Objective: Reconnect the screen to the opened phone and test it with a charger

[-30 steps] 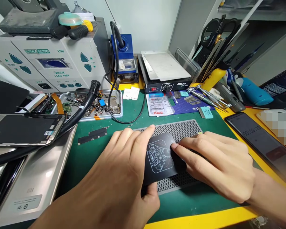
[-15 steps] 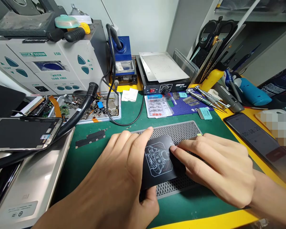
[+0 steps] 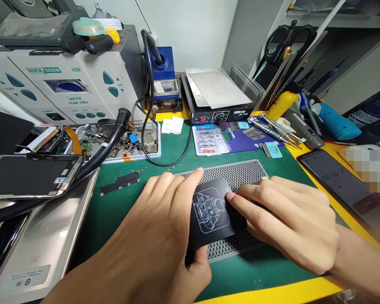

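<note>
A black flat panel with a white line drawing on it is held between both hands, tilted over a grey honeycomb mat. My left hand is wrapped round the panel's left side, with the thumb below its lower edge. At the panel's right edge, my right hand is closed on it, a fingertip on the face near the upper right corner. The underside of the panel is hidden, as are several fingertips.
A hot-air station stands back left, its black hose crossing a tray of circuit boards. Phone parts lie left. A heating plate stands behind the mat; a phone showing a timer and tools are right.
</note>
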A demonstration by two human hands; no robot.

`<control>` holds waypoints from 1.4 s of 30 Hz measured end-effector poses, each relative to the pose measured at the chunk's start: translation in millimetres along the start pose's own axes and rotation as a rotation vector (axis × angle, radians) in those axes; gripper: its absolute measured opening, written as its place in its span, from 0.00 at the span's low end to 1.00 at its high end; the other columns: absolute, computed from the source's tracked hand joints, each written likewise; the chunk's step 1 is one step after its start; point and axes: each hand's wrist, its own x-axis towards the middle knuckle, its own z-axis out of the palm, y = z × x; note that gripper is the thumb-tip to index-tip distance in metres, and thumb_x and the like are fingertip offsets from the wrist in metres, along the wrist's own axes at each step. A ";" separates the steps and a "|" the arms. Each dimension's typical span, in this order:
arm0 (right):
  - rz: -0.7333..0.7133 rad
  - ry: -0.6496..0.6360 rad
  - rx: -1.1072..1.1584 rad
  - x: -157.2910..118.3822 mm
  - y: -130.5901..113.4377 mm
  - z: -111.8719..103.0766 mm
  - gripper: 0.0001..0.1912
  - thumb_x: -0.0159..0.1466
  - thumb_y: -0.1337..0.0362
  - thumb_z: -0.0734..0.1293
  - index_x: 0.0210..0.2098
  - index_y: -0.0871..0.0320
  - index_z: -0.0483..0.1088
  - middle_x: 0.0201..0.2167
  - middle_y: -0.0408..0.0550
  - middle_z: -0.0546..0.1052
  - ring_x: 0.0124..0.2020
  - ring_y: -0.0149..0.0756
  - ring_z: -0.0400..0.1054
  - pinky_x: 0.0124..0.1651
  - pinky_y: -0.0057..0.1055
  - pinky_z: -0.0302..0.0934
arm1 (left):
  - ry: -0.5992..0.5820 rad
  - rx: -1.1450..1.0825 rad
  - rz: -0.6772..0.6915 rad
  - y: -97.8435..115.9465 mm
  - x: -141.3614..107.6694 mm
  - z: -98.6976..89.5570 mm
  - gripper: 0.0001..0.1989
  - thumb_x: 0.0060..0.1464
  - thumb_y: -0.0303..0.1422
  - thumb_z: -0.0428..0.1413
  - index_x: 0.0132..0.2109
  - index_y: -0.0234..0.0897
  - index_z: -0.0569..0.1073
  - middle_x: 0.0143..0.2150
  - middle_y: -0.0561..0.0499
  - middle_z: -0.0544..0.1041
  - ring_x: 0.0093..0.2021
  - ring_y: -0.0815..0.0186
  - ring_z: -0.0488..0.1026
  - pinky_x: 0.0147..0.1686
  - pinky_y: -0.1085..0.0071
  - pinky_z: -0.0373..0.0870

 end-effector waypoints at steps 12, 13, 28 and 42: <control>-0.005 -0.030 -0.010 0.7 0.0 -0.9 0.12 0.71 0.70 0.59 0.49 0.66 0.71 0.35 0.55 0.78 0.33 0.39 0.70 0.33 0.36 0.62 | -0.014 -0.003 -0.004 1.2 2.6 -0.1 0.40 0.43 0.28 0.58 0.65 0.23 0.61 0.53 0.35 0.72 0.50 0.49 0.69 0.50 0.48 0.73; -0.003 -0.027 -0.012 0.8 0.0 -0.8 0.13 0.71 0.69 0.59 0.49 0.66 0.71 0.35 0.55 0.78 0.33 0.39 0.70 0.33 0.36 0.61 | -0.009 -0.001 -0.003 1.1 2.3 -0.1 0.40 0.43 0.28 0.58 0.65 0.23 0.61 0.53 0.36 0.72 0.49 0.49 0.69 0.50 0.47 0.73; 0.002 -0.015 -0.027 -0.8 0.3 -0.6 0.12 0.71 0.69 0.58 0.48 0.65 0.71 0.33 0.53 0.77 0.32 0.37 0.67 0.32 0.35 0.60 | -0.015 -0.006 -0.009 0.7 1.4 -0.7 0.41 0.43 0.28 0.58 0.66 0.23 0.60 0.55 0.35 0.71 0.52 0.49 0.69 0.52 0.48 0.72; 0.003 0.000 -0.022 0.1 0.5 0.5 0.12 0.69 0.70 0.60 0.47 0.67 0.73 0.33 0.53 0.77 0.31 0.38 0.67 0.32 0.35 0.60 | -0.010 -0.007 -0.003 2.3 1.5 1.6 0.41 0.43 0.28 0.58 0.66 0.22 0.60 0.55 0.35 0.71 0.51 0.49 0.69 0.51 0.47 0.72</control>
